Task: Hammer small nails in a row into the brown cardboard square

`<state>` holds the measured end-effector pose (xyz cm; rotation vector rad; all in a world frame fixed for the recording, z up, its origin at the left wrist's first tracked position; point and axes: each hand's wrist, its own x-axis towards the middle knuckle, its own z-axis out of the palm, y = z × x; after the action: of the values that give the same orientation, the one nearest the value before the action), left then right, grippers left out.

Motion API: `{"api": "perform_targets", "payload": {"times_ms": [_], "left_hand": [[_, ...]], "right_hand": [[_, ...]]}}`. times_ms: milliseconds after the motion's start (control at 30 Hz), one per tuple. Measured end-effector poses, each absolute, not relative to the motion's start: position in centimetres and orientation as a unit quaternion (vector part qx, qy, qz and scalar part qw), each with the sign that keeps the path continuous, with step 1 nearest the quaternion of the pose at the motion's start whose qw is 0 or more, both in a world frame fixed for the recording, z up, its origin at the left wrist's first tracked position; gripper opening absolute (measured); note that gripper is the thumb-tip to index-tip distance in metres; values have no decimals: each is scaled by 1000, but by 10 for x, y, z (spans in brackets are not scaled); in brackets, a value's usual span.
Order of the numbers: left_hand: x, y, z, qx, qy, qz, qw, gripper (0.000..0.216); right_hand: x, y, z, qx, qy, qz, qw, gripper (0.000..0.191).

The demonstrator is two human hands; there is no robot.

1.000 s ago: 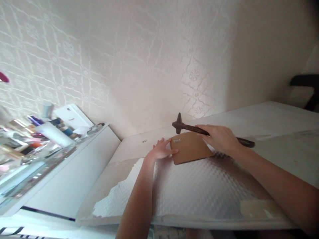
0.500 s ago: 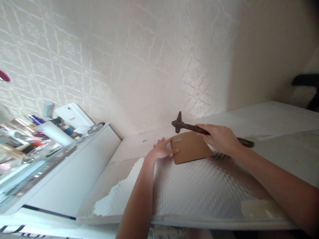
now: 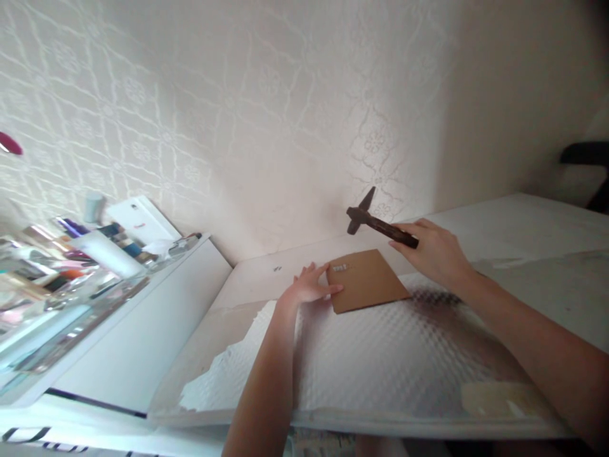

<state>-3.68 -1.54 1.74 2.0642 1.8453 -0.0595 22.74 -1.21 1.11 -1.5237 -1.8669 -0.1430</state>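
Note:
A brown piece of cardboard (image 3: pixel 368 282) lies on the quilted, silvery-white cover. Small, light metal bits, too small to name, show in a row near its upper left corner. My left hand (image 3: pixel 311 284) rests at the cardboard's left edge, fingers spread and open; the thumb lies on the board and presses it down. In the air above the board's right side, my right hand (image 3: pixel 431 251) is closed around the handle of a dark, worn hammer (image 3: pixel 366 216). The hammer's head is raised and apart from the cardboard. Part of the handle is hidden behind the hand and wrist.
A white cabinet (image 3: pixel 143 330) stands at the left, its top crowded with tubes, bottles and a white box (image 3: pixel 139 222). Behind the white tabletop (image 3: pixel 523 222) rises a patterned wall (image 3: pixel 285 127). Two tiny dark bits (image 3: pixel 277 269) lie beyond my left hand.
My right hand has lifted the hammer up and to the right, away from the cardboard, tilting its head. The left hand and the board have stayed nearly in place.

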Motion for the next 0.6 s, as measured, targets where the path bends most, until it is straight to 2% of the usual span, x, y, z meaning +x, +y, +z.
{"api": "perform_targets", "payload": {"times_ms": [200,333,467,600], "left_hand": [[-35,-21,23,739,649,-26,178,86],[-37,-21,20,751,641,-8,158,84],[-41,-13,12,732,671,48,112,74],[-46,-5,8,653,750,102,22,61]], "right_hand": [[245,2,-4,-682,-684,-38,254,43],[251,6,-6,-733,-648,-2,209,41],[253,4,-2,-746,-640,22,185,39],[255,5,-3,-752,-635,30,172,37]]}}
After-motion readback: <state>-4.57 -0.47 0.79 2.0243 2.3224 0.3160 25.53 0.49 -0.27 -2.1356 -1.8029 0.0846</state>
